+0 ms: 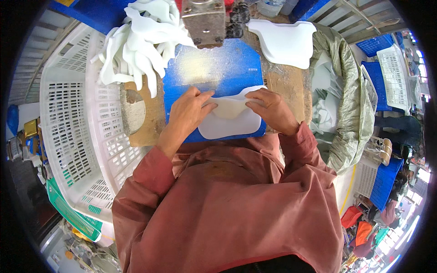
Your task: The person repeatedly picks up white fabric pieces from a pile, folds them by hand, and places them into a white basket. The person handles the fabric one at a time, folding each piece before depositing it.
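Observation:
My left hand (190,109) is closed in a pinch on the left end of a curved white sheet piece (231,107), which looks like soft foam. On its right end my right hand (272,109) pinches the same piece with thumb and fingers. Its upper edge bends up between my hands. Below it lies a flat, wide white area with rounded lower corners (230,127); whether this is the same piece or another under it, I cannot tell. Both rest over a blue board (246,59) dusted with pale powder.
A metal machine head (205,22) stands beyond the board. Curved white pieces (141,41) heap at the far left; a neat stack of white pieces (287,43) lies at the far right. White crates (68,127) flank my left, an open sack (353,109) with white scraps my right.

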Demonstrator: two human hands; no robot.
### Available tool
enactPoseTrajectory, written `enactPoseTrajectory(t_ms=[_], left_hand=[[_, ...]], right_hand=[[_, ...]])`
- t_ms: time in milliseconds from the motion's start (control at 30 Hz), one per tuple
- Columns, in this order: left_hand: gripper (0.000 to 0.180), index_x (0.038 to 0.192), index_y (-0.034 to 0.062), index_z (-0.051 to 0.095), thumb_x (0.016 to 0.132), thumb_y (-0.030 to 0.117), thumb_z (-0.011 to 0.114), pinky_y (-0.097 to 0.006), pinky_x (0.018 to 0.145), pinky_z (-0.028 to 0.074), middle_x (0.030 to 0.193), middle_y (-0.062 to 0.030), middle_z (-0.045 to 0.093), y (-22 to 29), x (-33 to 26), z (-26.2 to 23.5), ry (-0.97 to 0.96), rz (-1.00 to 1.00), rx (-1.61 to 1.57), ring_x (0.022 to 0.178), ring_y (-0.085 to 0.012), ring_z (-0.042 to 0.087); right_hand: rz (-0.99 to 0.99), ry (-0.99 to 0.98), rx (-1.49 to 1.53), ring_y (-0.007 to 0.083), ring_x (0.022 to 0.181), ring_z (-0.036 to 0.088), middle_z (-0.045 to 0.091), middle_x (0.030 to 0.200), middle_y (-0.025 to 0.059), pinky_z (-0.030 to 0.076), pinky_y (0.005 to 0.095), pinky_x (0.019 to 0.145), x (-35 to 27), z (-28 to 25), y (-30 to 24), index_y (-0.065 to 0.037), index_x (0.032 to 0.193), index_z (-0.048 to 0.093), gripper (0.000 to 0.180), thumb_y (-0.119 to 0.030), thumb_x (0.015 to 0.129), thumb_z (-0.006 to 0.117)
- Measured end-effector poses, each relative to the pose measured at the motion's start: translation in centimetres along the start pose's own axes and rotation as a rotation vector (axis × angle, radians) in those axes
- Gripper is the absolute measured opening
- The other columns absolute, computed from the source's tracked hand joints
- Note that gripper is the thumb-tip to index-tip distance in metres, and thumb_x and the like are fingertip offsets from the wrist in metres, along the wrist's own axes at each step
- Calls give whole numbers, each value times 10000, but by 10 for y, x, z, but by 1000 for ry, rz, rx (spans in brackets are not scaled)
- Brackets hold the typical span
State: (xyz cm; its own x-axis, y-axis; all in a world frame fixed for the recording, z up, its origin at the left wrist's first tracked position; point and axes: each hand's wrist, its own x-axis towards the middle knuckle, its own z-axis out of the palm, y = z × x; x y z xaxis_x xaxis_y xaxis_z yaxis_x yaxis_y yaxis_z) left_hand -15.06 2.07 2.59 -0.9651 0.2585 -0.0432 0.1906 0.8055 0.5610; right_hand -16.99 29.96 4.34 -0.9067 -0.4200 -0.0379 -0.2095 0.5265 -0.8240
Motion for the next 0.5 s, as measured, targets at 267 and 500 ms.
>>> enactPoseTrajectory(t_ms=[267, 500], left_hand=[[272, 1078, 149, 803, 831, 260, 832, -378, 703, 573, 908, -64, 614, 10, -6, 16, 183, 40, 174, 873, -264, 671], [232, 997, 128, 814, 800, 244, 851, -364, 682, 562, 880, -49, 597, 12, -7, 21, 260, 59, 190, 849, -246, 658]], right_hand=[[47, 204, 27, 275, 878, 705, 701, 1025, 136, 568, 342, 790, 6, 4, 11, -14, 1083, 736, 174, -101, 936, 704], [12, 210, -99, 385, 912, 684, 686, 1021, 165, 563, 445, 804, 16, 12, 16, -49, 1021, 743, 128, -121, 929, 692]])
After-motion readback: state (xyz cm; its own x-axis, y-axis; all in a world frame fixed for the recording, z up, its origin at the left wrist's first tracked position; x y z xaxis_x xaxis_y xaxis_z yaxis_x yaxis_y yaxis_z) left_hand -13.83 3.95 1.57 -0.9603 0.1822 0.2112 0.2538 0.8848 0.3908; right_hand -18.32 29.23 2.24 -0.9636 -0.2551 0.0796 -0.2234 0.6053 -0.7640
